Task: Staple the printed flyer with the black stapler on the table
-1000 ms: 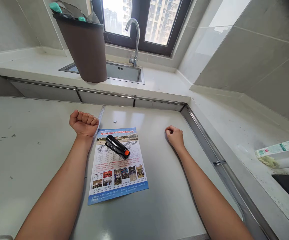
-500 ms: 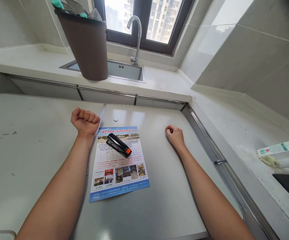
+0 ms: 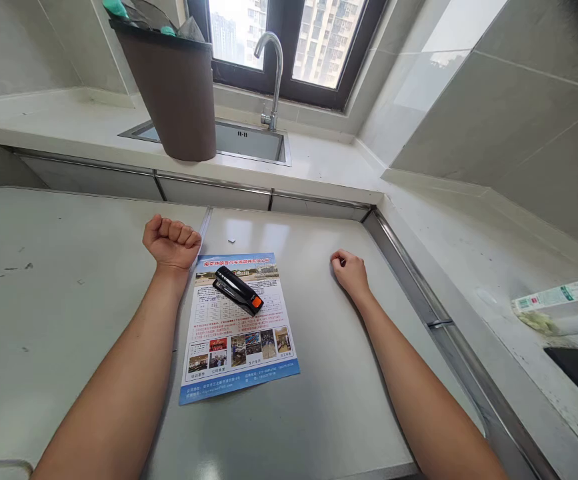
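Observation:
A black stapler (image 3: 237, 291) with an orange end lies slantwise on a printed flyer (image 3: 241, 360) with blue borders and small photos. My left hand (image 3: 171, 241) rests as a fist, palm side up, on the table just past the flyer's upper left corner. Off to the right of the flyer, my right hand (image 3: 349, 272) is curled closed on the tabletop, apart from the stapler and paper. Nothing shows in either hand. A small pale scrap (image 3: 231, 241) lies above the flyer's top edge.
Behind the white table (image 3: 329, 400) runs a counter (image 3: 319, 157) with a sink (image 3: 249, 141) and a tall faucet (image 3: 275, 80). A brown bin (image 3: 179, 100) stands at the sink's front edge. On the right counter lies a white-and-green box (image 3: 563, 295).

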### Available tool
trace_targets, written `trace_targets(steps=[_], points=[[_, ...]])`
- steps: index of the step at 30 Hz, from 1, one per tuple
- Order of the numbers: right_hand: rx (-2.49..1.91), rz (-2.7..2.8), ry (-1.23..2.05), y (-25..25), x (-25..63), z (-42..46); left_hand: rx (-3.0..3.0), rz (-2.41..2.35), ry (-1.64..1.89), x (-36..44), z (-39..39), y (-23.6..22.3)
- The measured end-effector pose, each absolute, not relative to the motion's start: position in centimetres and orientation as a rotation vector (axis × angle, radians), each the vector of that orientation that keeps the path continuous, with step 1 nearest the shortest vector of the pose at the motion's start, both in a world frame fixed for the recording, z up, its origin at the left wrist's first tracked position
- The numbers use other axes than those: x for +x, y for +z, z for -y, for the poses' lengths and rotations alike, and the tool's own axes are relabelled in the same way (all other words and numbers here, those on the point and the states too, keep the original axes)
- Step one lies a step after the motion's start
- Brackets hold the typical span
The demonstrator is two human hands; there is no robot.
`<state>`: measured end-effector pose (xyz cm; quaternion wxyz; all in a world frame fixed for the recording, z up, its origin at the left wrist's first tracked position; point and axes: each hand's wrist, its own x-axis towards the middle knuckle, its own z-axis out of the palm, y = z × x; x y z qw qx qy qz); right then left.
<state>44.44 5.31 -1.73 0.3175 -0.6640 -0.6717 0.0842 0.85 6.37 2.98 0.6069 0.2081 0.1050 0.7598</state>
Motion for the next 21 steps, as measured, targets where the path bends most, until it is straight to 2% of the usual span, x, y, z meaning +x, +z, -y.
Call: trace_targets(steps=[14, 21], points=[[-1.739, 1.786, 0.213, -1.74, 44.40, -5.31, 0.484, -0.429, 1.796, 1.15, -6.21, 3.18], [-1.732, 1.777, 0.230, -1.81, 44.42, -5.31, 0.496, -0.372, 1.792, 1.20, -6.23, 3.15]])
